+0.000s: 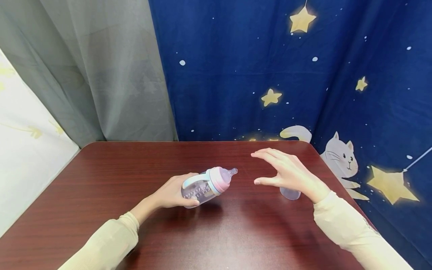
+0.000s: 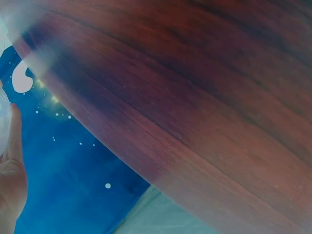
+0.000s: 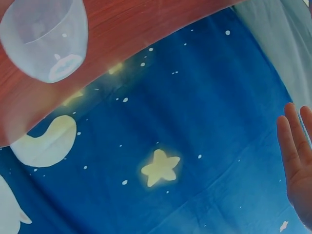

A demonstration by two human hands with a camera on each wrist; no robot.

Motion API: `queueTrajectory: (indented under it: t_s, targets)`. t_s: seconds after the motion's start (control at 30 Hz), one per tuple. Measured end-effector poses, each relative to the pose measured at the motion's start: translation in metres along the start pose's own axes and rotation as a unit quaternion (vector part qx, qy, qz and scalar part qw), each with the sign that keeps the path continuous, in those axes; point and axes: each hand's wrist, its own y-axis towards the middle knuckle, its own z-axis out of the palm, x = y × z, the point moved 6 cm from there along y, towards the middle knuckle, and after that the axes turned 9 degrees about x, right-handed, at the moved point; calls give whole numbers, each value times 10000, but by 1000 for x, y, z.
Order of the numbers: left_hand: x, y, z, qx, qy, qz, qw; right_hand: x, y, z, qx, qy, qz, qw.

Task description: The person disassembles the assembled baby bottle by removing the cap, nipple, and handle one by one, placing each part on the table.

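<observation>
A baby bottle [image 1: 201, 190] with a pink collar, a pale blue and white handle and a clear teat tilts to the right in the head view. My left hand [image 1: 176, 192] grips its lower body, thumb in front. In the left wrist view only part of the left hand [image 2: 12, 183] shows at the edge, beside a sliver of bottle [image 2: 4, 119]. My right hand [image 1: 287, 170] hovers right of the teat, fingers and thumb spread with nothing between them. Behind its wrist a translucent dome-shaped cap [image 1: 290, 194] is partly hidden; the right wrist view shows this cap [image 3: 46, 36] on the table.
The dark red-brown wooden table [image 1: 101, 168] has its far edge against a blue curtain [image 1: 236, 67] printed with stars and a cat. A grey curtain [image 1: 125, 75] hangs at the back left, and a white cloth [image 1: 27, 150] is at the far left.
</observation>
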Motion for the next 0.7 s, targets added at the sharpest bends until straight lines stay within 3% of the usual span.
queueTrajectory:
  t_s: [0.7]
  targets:
    - [-1, 3, 3, -2, 134, 58, 9999, 36, 26, 28, 129, 466, -485, 9977]
